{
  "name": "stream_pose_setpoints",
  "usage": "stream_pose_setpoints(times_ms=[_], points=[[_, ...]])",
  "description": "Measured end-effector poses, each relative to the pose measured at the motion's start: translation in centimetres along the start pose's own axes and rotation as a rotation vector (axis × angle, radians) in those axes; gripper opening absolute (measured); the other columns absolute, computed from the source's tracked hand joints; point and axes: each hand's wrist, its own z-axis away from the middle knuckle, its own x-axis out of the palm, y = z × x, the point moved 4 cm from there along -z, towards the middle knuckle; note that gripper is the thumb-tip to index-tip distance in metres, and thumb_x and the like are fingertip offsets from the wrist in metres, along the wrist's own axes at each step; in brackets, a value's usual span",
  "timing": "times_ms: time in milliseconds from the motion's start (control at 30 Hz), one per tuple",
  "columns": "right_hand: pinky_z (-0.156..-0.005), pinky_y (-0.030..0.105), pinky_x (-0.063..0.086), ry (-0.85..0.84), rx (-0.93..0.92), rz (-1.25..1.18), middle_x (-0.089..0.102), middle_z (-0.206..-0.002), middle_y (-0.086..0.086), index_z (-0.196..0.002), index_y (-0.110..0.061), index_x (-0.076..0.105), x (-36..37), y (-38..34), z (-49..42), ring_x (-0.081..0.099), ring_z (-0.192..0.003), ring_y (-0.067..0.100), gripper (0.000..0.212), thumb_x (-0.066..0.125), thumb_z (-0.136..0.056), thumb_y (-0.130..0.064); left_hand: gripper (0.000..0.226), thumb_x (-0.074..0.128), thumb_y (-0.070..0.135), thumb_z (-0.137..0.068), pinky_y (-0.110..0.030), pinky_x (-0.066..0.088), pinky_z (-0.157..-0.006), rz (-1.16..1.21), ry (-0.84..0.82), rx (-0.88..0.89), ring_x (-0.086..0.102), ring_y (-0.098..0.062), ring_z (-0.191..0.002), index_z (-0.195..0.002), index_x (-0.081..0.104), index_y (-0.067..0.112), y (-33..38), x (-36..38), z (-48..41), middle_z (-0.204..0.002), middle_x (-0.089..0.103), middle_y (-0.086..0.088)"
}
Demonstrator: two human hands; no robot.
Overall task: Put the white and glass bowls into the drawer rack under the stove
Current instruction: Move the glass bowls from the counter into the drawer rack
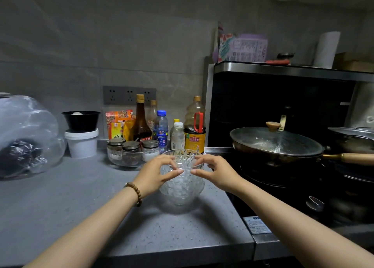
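Observation:
A stack of cut-glass bowls (182, 189) stands on the grey counter (81, 203), close to the stove's left edge. My left hand (155, 171) grips the left side of the top bowl's rim, thumb in front and fingers curled over the rim. My right hand (215, 171) holds the right side of the same rim in the same way. Both thumbs nearly meet at the front of the bowl. No white bowl and no drawer rack are in view.
Behind the bowls stand sauce bottles (195, 126), a water bottle (162, 128) and a glass dish of spice jars (129, 152). A lidded wok (275, 142) sits on the black stove (283, 186) at right. A plastic bag (26, 138) and white tub (82, 142) stand at left.

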Motion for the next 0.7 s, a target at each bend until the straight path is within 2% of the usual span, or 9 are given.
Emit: stream_pose_setpoints(times_ms=[67, 167, 300, 400, 467, 533, 600, 700], points=[[-0.105, 0.029, 0.037, 0.035, 0.007, -0.003, 0.065, -0.122, 0.0, -0.09, -0.011, 0.071, 0.1, -0.1, -0.1, 0.051, -0.124, 0.01, 0.024, 0.074, -0.076, -0.031, 0.018, 0.066, 0.044, -0.077, -0.031, 0.034, -0.102, 0.028, 0.017, 0.001, 0.048, -0.011, -0.121, -0.072, 0.064, 0.027, 0.0, 0.1, 0.0, -0.127, 0.059, 0.005], [-0.108, 0.036, 0.038, 0.067, 0.017, -0.037, 0.066, -0.12, 0.002, -0.087, -0.01, 0.07, 0.2, -0.5, -0.1, 0.054, -0.122, 0.013, 0.023, 0.074, -0.076, -0.029, 0.018, 0.066, 0.041, -0.077, -0.028, 0.035, -0.097, 0.084, 0.054, -0.004, 0.049, -0.008, -0.116, -0.072, 0.063, 0.024, 0.1, 0.2, 0.1, -0.122, 0.061, 0.005], [-0.107, 0.038, 0.04, 0.09, -0.015, -0.086, 0.065, -0.121, 0.001, -0.081, -0.014, 0.069, -0.6, -1.5, -0.2, 0.055, -0.119, 0.012, 0.017, 0.074, -0.076, -0.029, 0.015, 0.066, 0.037, -0.078, -0.026, 0.039, -0.091, 0.163, 0.13, 0.008, 0.053, -0.004, -0.104, -0.074, 0.063, 0.023, 1.0, -0.1, 0.0, -0.11, 0.063, 0.007], [-0.105, 0.037, 0.042, 0.097, -0.058, -0.094, 0.066, -0.118, -0.001, -0.077, -0.022, 0.067, -2.2, -2.6, 0.0, 0.057, -0.116, 0.01, 0.014, 0.074, -0.074, -0.034, 0.02, 0.065, 0.042, -0.074, -0.026, 0.043, -0.085, 0.207, 0.165, 0.052, 0.056, -0.006, -0.094, -0.074, 0.063, 0.022, 2.5, -1.0, -0.3, -0.095, 0.062, 0.005], [-0.1, 0.034, 0.045, 0.112, -0.095, -0.066, 0.069, -0.111, -0.004, -0.074, -0.028, 0.065, -3.6, -3.3, 0.6, 0.059, -0.112, 0.006, 0.013, 0.074, -0.074, -0.038, 0.026, 0.063, 0.047, -0.071, -0.028, 0.046, -0.082, 0.235, 0.163, 0.075, 0.057, -0.01, -0.089, -0.073, 0.063, 0.022, 3.9, -1.5, -0.4, -0.088, 0.059, 0.002], [-0.091, 0.021, 0.047, 0.135, -0.134, 0.004, 0.071, -0.099, -0.01, -0.076, -0.031, 0.067, -5.3, -3.8, 1.5, 0.061, -0.1, -0.003, 0.016, 0.072, -0.072, -0.046, 0.027, 0.063, 0.048, -0.071, -0.029, 0.048, -0.079, 0.265, 0.142, 0.103, 0.057, -0.01, -0.084, -0.073, 0.064, 0.021, 5.4, -1.6, -0.5, -0.084, 0.059, 0.001], [-0.081, 0.009, 0.042, 0.154, -0.152, 0.09, 0.071, -0.092, -0.014, -0.082, -0.031, 0.069, -7.0, -3.9, 2.9, 0.06, -0.093, -0.008, 0.026, 0.068, -0.071, -0.054, 0.025, 0.063, 0.047, -0.072, -0.021, 0.048, -0.075, 0.308, 0.101, 0.125, 0.056, -0.005, -0.079, -0.072, 0.064, 0.022, 7.1, -1.2, -0.4, -0.082, 0.061, 0.002], [-0.083, 0.017, 0.045, 0.156, -0.133, 0.135, 0.07, -0.09, -0.013, -0.083, -0.031, 0.068, -9.4, -3.2, 5.6, 0.061, -0.092, -0.005, 0.037, 0.062, -0.066, -0.063, 0.024, 0.062, 0.048, -0.071, -0.007, 0.045, -0.074, 0.363, 0.018, 0.171, 0.056, 0.001, -0.074, -0.071, 0.063, 0.023, 9.8, 0.2, -0.1, -0.076, 0.063, 0.005]])
